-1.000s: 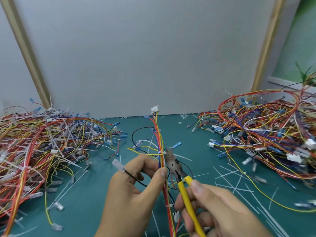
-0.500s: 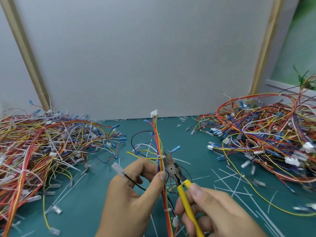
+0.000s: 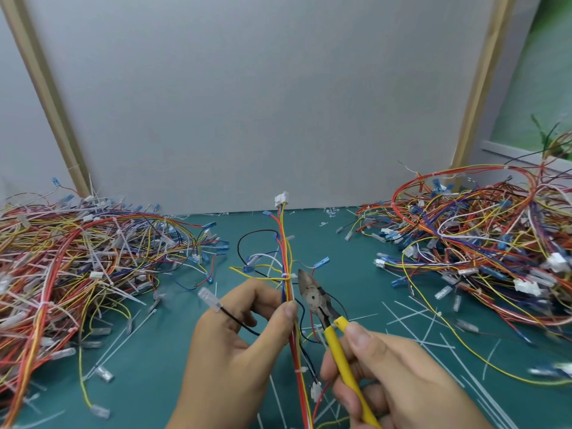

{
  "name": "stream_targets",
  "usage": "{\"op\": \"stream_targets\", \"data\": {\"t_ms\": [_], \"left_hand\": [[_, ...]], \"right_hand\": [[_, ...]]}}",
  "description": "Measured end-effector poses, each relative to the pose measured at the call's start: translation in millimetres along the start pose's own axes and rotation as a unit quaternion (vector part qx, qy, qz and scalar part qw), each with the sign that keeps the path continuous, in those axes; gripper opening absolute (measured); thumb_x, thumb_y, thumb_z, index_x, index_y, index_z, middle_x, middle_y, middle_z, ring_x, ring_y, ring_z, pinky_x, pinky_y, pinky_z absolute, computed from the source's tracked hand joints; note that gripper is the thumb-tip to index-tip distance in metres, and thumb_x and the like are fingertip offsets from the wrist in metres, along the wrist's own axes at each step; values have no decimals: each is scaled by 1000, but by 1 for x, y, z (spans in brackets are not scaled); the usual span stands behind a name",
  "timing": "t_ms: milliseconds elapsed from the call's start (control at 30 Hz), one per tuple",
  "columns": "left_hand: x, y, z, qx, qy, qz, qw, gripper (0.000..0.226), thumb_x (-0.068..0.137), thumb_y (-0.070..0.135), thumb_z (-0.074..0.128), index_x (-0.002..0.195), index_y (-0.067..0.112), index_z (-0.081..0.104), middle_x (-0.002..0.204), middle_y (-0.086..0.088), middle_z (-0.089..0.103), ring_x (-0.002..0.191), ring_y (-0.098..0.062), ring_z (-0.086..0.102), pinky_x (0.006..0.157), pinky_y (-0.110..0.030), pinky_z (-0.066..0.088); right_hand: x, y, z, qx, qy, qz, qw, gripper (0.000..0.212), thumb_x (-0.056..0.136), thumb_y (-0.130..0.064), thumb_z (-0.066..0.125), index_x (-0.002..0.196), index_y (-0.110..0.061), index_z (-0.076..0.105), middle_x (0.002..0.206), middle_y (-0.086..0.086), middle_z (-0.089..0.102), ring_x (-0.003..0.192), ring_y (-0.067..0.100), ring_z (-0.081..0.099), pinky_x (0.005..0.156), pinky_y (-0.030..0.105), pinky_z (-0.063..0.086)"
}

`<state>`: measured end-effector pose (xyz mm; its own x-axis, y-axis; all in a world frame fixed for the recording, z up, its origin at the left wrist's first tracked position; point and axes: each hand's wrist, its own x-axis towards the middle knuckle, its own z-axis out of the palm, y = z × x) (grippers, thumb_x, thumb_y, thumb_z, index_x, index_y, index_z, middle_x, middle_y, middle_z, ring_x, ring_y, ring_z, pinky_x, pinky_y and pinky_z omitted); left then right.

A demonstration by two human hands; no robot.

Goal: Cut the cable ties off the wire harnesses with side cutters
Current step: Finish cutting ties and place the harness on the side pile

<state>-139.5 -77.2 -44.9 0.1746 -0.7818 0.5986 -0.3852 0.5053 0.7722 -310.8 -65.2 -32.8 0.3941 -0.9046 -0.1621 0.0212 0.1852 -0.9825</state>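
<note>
The left hand point(image 3: 235, 345) holds one wire harness point(image 3: 286, 243) upright over the green desk point(image 3: 161, 382), thumb and fingers pinched together on the bundle just below a white cable tie point(image 3: 288, 276). The right hand point(image 3: 393, 376) has its fingers curled round the yellow handles of the side cutters point(image 3: 312, 295), whose tips sit just right of the tie; whether they touch it cannot be told. Tangled harness heaps lie at left point(image 3: 77, 258) and right point(image 3: 479, 236), and loose tie strips point(image 3: 411, 318) are scattered on the desk.

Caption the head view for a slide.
Left hand pinches a wire harness upright while the right hand holds yellow-handled side cutters with the tip beside its white cable tie.
</note>
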Motion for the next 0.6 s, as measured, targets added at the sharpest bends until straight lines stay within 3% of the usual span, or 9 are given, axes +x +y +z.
{"op": "stream_targets", "data": {"t_ms": [200, 267, 333, 400, 433, 533, 600], "left_hand": [[1, 1, -2, -24, 1, -23, 999, 24, 73, 47, 63, 73, 23, 65, 64, 0, 65, 63, -10, 54, 70, -44, 43], [1, 1, -2, -14, -1, -17, 1000, 23, 75, 46, 62, 74, 23, 65, 65, 2, 65, 63, -8, 54, 70, -38, 43], [0, 2, -2, 18, 0, 9, 1000, 19, 76, 43, 61, 74, 24, 63, 63, 9, 62, 64, -4, 54, 68, -21, 40], [0, 5, -2, 66, -5, 50, 997, 14, 77, 36, 60, 71, 24, 62, 62, 13, 57, 64, -1, 52, 64, -10, 36], [-1, 6, -2, 103, -11, 85, 991, 12, 77, 31, 61, 69, 23, 62, 62, 12, 54, 63, -2, 50, 63, -12, 36], [-3, 5, 3, 234, -25, 224, 946, 15, 79, 19, 61, 65, 14, 64, 60, 7, 48, 59, -15, 45, 61, -28, 35], [-5, 5, 7, 286, -10, 282, 916, 21, 82, 14, 60, 63, 11, 67, 57, 0, 47, 53, -24, 43, 57, -31, 33]], "right_hand": [[-1, -5, 0, 32, 13, -3, 999, 57, 64, -62, 60, 73, -8, 72, 58, 13, 52, 38, 19, 40, 35, 21, 31], [0, -7, 0, 37, 18, -15, 999, 57, 77, -67, 67, 75, -10, 73, 59, 12, 53, 37, 20, 40, 35, 21, 31], [1, -8, 0, 44, 25, -38, 998, 47, 74, -59, 64, 78, -13, 75, 60, 10, 54, 39, 21, 43, 37, 23, 34], [2, -10, 0, 58, 27, -67, 996, 37, 69, -48, 62, 85, -18, 77, 63, 9, 55, 44, 24, 47, 39, 29, 42], [4, -10, -1, 66, 30, -82, 994, 33, 69, -43, 65, 88, -19, 77, 64, 10, 56, 47, 26, 50, 42, 32, 46], [5, -9, -3, 93, 56, -113, 988, 31, 66, -36, 72, 88, -15, 77, 67, 11, 61, 53, 30, 58, 49, 37, 54], [5, -9, -2, 102, 67, -127, 984, 28, 69, -35, 79, 84, -12, 77, 70, 14, 66, 56, 30, 63, 53, 37, 56]]}}
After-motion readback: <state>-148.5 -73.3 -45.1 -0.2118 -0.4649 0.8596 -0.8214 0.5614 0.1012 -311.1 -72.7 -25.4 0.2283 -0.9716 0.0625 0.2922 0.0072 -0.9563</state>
